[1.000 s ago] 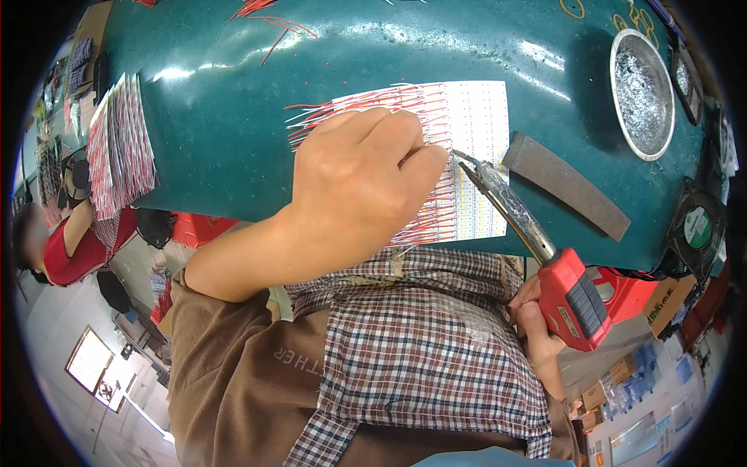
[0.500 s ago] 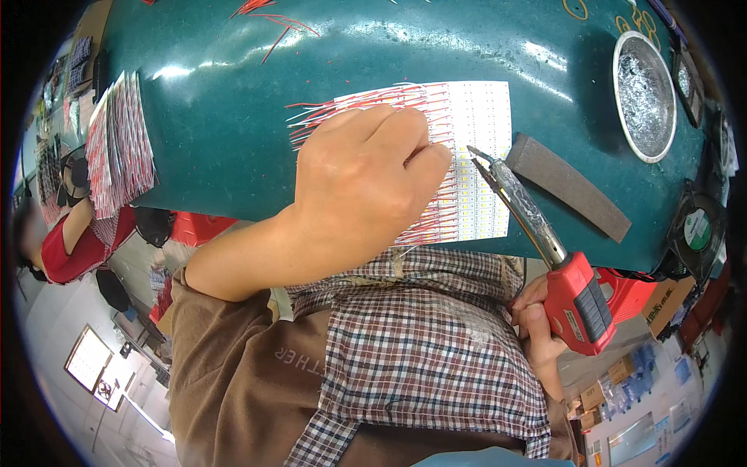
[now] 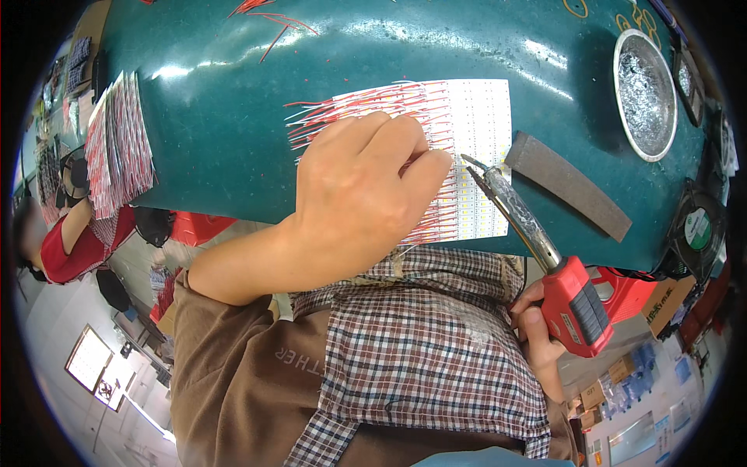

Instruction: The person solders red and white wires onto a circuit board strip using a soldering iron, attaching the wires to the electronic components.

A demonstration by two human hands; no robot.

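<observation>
Left hand (image 3: 362, 191) spread flat on the white strip sheet (image 3: 475, 156) with red wires (image 3: 342, 117), pinning it to the green table (image 3: 233, 101), right hand (image 3: 537, 331) clenching the soldering iron (image 3: 545, 257), tip just beside the sheet

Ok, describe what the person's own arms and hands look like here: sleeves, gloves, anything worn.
Both hands are bare: no gloves, rings or watch show. The left hand and its forearm are uncovered up to a short brown sleeve near the elbow. Of the right hand only the fingers and part of the wrist show; no sleeve is visible there. A checked apron or shirt in red, white and dark covers the torso.
</observation>
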